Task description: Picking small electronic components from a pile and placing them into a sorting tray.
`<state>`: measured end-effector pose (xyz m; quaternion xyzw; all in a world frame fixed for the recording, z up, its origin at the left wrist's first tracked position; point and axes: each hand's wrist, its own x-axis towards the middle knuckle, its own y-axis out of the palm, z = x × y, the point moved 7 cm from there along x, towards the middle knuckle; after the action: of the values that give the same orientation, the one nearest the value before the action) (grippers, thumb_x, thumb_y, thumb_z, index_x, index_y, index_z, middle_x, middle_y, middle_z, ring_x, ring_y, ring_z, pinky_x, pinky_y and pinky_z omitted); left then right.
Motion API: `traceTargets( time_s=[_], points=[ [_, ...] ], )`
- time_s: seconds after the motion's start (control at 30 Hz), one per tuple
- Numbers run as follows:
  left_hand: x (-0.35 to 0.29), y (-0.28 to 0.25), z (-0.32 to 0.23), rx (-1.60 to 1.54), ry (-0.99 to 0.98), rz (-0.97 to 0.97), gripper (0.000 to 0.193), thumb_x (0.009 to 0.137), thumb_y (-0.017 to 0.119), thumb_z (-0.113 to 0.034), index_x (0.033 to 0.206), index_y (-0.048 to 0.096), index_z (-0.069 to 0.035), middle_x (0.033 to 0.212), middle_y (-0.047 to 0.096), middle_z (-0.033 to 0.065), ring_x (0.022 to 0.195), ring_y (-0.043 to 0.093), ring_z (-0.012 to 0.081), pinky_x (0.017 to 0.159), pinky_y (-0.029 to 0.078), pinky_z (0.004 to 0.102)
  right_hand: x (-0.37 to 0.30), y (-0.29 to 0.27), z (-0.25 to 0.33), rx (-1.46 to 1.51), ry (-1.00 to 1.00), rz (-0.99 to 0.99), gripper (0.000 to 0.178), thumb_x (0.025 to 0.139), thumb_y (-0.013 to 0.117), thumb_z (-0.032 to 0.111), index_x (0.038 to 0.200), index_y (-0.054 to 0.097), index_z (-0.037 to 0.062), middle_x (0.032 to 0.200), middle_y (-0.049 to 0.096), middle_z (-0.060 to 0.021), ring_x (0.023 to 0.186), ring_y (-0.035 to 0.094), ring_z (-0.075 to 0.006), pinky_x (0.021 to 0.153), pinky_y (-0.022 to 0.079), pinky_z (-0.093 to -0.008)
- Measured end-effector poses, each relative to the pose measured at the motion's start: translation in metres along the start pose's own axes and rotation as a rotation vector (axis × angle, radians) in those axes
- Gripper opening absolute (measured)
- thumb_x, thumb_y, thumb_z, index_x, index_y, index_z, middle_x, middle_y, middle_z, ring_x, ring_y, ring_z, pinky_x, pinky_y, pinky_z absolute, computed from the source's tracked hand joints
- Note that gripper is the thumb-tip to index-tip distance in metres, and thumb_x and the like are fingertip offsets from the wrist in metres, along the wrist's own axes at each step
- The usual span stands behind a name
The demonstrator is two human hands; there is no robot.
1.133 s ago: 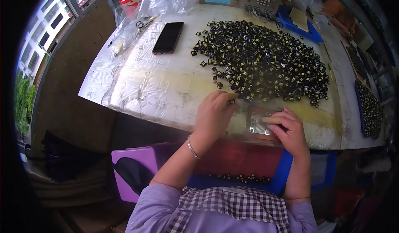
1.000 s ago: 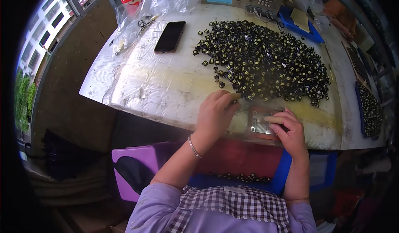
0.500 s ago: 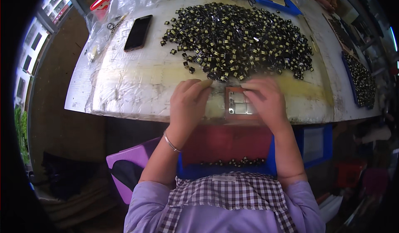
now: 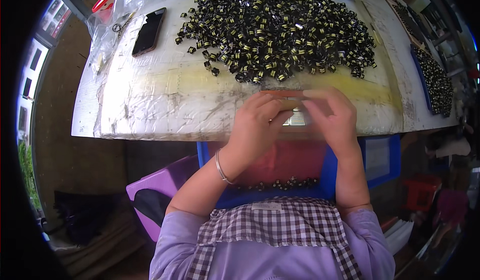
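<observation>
A small red-orange framed fixture (image 4: 283, 93) with a ridged metal plate (image 4: 296, 118) lies near the table's front edge, partly covered by both hands. My left hand (image 4: 259, 121) reaches over its left side, the fingers closed together above the plate; whatever they pinch is too small and hidden. On the fixture's right side is my right hand (image 4: 334, 117), its fingertips smeared by motion. Just beyond the hands spreads a big pile of small black parts with yellow bands (image 4: 280, 35).
A phone (image 4: 149, 31) lies left of the pile, near clear plastic bags (image 4: 102, 42) and a red cup (image 4: 104, 5). Below the table edge, a blue bin (image 4: 325, 175) holds some loose parts. At the right stands a blue tray (image 4: 422, 87) full of similar parts.
My left hand has moved right, from beside the fixture to over it. My right hand stays by its right side. The view has shifted slightly, so the pile appears higher.
</observation>
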<state>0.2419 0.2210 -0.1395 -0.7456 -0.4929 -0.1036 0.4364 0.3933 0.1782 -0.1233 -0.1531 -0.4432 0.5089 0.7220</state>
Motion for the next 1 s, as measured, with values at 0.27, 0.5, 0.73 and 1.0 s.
traceTargets(
  time_s=[0.27, 0.5, 0.73, 1.0],
  points=[
    [0.000, 0.004, -0.013, 0.164, 0.094, -0.033, 0.017, 0.078, 0.072, -0.008, 0.095, 0.070, -0.007, 0.087, 0.065, 0.0070, 0.079, 0.060, 0.0269, 0.073, 0.049, 0.0379, 0.001, 0.005, 0.008, 0.035, -0.044, -0.082, 0.023, 0.077, 0.071, -0.002, 0.099, 0.070, 0.0054, 0.094, 0.068, -0.0103, 0.086, 0.065, -0.0272, 0.077, 0.053, -0.0348],
    [-0.002, -0.002, -0.009, 0.037, 0.068, -0.044, 0.021, 0.080, 0.069, -0.004, 0.100, 0.069, -0.007, 0.085, 0.065, 0.0084, 0.076, 0.059, 0.0274, 0.073, 0.049, 0.0372, 0.000, 0.011, 0.006, 0.071, -0.016, -0.021, 0.024, 0.075, 0.070, -0.004, 0.098, 0.071, 0.0040, 0.095, 0.069, -0.0110, 0.092, 0.065, -0.0277, 0.081, 0.051, -0.0352],
    [0.045, -0.042, 0.018, 0.406, 0.150, -0.178, 0.023, 0.082, 0.064, -0.003, 0.104, 0.068, -0.006, 0.092, 0.064, 0.0103, 0.084, 0.059, 0.0293, 0.077, 0.048, 0.0391, 0.004, 0.019, 0.024, 0.105, -0.114, 0.183, 0.021, 0.075, 0.072, -0.002, 0.095, 0.071, 0.0044, 0.093, 0.068, -0.0114, 0.089, 0.065, -0.0274, 0.079, 0.051, -0.0343],
    [0.025, -0.037, 0.010, 0.255, 0.048, -0.133, 0.019, 0.079, 0.068, -0.004, 0.098, 0.065, -0.005, 0.090, 0.062, 0.0109, 0.085, 0.059, 0.0305, 0.074, 0.048, 0.0395, -0.001, 0.019, 0.019, 0.104, -0.066, 0.102, 0.015, 0.077, 0.073, 0.005, 0.091, 0.069, 0.0054, 0.088, 0.067, -0.0099, 0.085, 0.063, -0.0284, 0.076, 0.051, -0.0368]
  ],
)
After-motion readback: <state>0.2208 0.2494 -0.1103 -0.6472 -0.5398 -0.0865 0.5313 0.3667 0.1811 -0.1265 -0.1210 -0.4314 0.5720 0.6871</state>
